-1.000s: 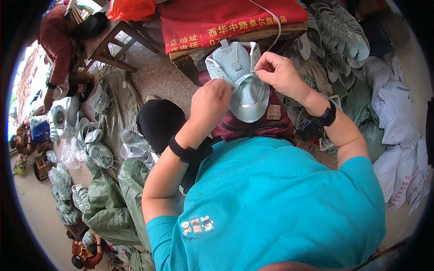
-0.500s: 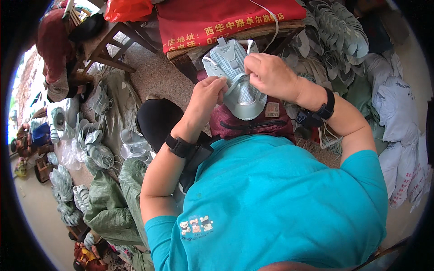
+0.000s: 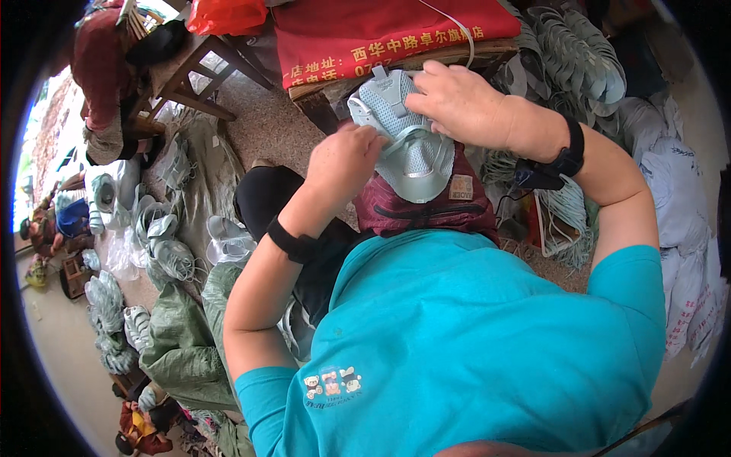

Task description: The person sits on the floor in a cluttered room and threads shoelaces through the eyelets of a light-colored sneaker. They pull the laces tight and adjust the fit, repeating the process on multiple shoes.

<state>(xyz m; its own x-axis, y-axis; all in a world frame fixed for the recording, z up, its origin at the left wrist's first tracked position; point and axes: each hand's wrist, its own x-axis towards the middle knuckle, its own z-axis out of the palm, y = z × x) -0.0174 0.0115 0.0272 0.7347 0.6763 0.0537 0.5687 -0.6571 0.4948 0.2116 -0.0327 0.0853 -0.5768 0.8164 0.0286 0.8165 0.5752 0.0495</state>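
Observation:
A pale blue-grey mesh shoe upper [image 3: 411, 174] rests on a maroon cloth bag [image 3: 419, 216] in my lap, its toe towards me. A flat shoelace [image 3: 409, 136] of the same colour crosses it above the toe. My left hand [image 3: 346, 158] is closed in a pinch at the upper's left edge, at the lace's end; its fingertips are partly hidden. Over the opposite edge, my right hand [image 3: 461, 108] has its fingers curled together, and what they pinch does not show. Dark bands circle both wrists.
Ahead stands a wooden bench [image 3: 396, 76] under a red printed cloth [image 3: 396, 34]. Stacked shoe uppers [image 3: 582, 57] and white sacks [image 3: 674, 190] line the right. Hanks of laces [image 3: 567, 221] lie beside my lap. A wooden stool [image 3: 183, 87], green sacks [image 3: 179, 343] and people are leftward.
Both hands have moved apart from the middle of the upper, the left one outward and the right one up and outward. The lace between them lies closer to the upper.

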